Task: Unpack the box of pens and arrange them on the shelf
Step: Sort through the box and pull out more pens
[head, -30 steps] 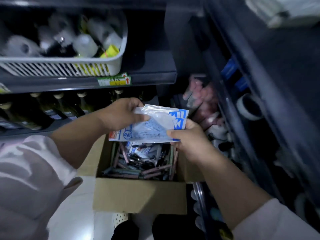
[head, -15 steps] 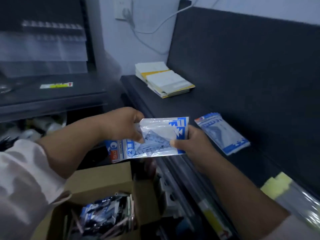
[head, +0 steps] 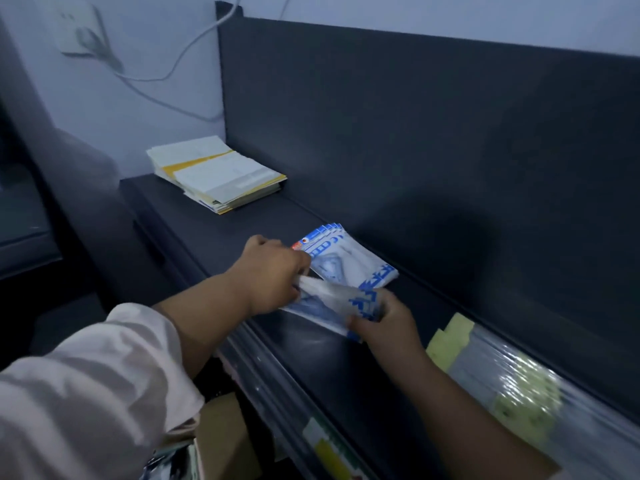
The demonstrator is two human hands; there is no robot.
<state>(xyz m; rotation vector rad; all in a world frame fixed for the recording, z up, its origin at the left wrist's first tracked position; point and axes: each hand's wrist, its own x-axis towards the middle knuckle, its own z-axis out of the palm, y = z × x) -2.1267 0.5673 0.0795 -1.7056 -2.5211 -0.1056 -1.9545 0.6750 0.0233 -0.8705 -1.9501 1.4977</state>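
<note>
The blue-and-white packet (head: 332, 303) is held low over the front part of the shelf (head: 242, 230), tilted, with its far edge just beside the stack of packets (head: 349, 258) that lies flat on the shelf. The left hand (head: 273, 271) pinches the packet's left end with curled fingers. The right hand (head: 384, 320) grips the right end, thumb on top and fingers curled beneath. Whether the packet touches the shelf surface cannot be determined. Its contents are too blurred to confirm as pens. The stack shows several fanned edges, so part of the stock is judged to be placed already. The box (head: 221, 434) stands below the shelf at the lower edge of the view, with more packaged goods (head: 173, 462) visible beside it, so unpacking is judged incomplete. A pile of booklets (head: 218, 174) occupies the far end of the shelf, well apart from the stack. A clear-wrapped bundle (head: 502, 386) lies at the near right end.
</note>
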